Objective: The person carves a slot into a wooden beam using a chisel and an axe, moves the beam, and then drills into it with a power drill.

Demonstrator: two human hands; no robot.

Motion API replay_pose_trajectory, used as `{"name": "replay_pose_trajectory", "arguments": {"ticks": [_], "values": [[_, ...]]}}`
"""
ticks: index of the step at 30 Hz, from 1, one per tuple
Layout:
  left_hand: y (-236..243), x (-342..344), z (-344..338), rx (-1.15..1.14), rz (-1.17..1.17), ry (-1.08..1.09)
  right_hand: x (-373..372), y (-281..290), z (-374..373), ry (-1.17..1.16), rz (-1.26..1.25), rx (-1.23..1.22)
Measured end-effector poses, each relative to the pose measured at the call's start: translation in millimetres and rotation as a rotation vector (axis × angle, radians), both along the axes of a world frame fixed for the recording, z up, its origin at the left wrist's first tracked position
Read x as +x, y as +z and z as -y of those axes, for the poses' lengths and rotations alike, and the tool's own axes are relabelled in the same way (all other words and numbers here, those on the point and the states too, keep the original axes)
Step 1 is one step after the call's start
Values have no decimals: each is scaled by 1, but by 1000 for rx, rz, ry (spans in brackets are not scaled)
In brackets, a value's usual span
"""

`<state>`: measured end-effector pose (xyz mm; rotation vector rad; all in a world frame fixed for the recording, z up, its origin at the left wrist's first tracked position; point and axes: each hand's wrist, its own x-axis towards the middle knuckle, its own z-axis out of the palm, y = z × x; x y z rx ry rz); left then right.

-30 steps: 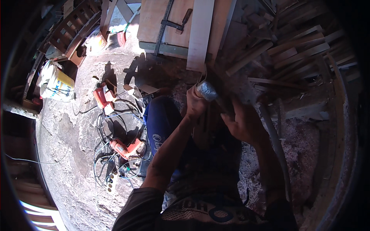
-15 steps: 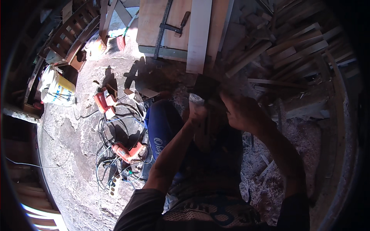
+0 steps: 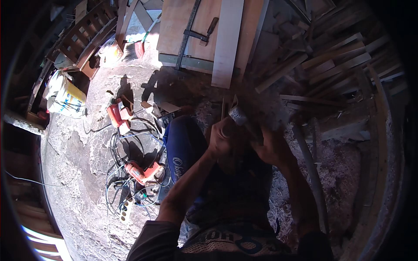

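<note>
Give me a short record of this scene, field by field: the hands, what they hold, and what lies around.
Place: rough stone floor strewn with shavings
Left hand: closed round a thin upright piece, too dark to tell what
Right hand: grip on a hammer, head up
Left of the knee: red drill, red tool, tangled cables, power strip
Far left: white bucket
Ahead: pale plank on a board
Right: stacked wood strips
</note>
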<state>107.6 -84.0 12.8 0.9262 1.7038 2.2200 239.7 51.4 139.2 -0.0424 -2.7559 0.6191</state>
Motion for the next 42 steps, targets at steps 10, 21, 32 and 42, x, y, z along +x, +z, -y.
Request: {"name": "replay_pose_trajectory", "arguments": {"ticks": [10,21,32,42], "values": [[48,-22,8,-8,145,80,30,-17,5,-207,172,-631],[32,-11,2,-6,230,71,29,-24,14,-178,211,-696],[-13,-6,-9,77,321,-91,-17,54,16,93,339,130],[-99,-13,-16,172,350,-171,-22,68,27,129,195,161]]}}
